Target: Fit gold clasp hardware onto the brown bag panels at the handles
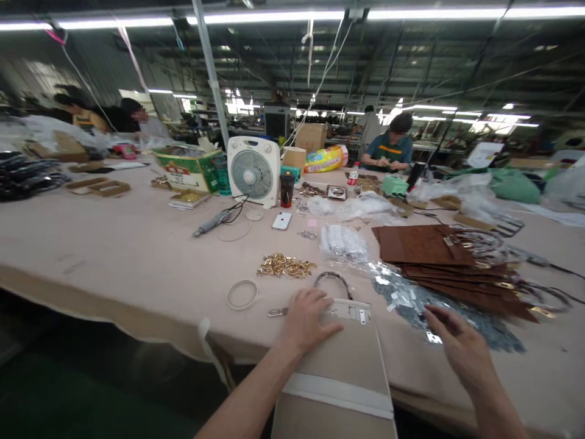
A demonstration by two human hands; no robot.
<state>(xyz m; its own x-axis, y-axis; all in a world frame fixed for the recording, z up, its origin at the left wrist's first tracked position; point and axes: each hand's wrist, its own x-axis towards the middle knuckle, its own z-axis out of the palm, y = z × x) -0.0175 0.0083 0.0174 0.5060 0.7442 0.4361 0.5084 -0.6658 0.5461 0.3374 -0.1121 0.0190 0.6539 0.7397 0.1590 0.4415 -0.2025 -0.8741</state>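
- We see our left hand (307, 321) lying flat, fingers spread, palm down on the top edge of a beige bag (340, 366), which rests on the near edge of the table (114, 244) and hangs over it towards us.
- The left hand presses on the bag without closing around anything.
- The bag's curved handle (333, 279) lies on the table just beyond the left hand, and a small metal clasp plate (351, 311) sits beside the fingertips.
- Our right hand (457, 344) hovers open, fingers loosely bent, above a scatter of small shiny metal pieces (402, 299); we cannot tell whether it touches any of them.
- A stack of brown leather panels (439, 256) lies just beyond the shiny pieces.
- A pile of gold fittings (286, 266) and a pale ring (242, 294) lie near the left hand, further along the table.
- A white fan (253, 171) stands well back, with a white phone (281, 221) in front of it.
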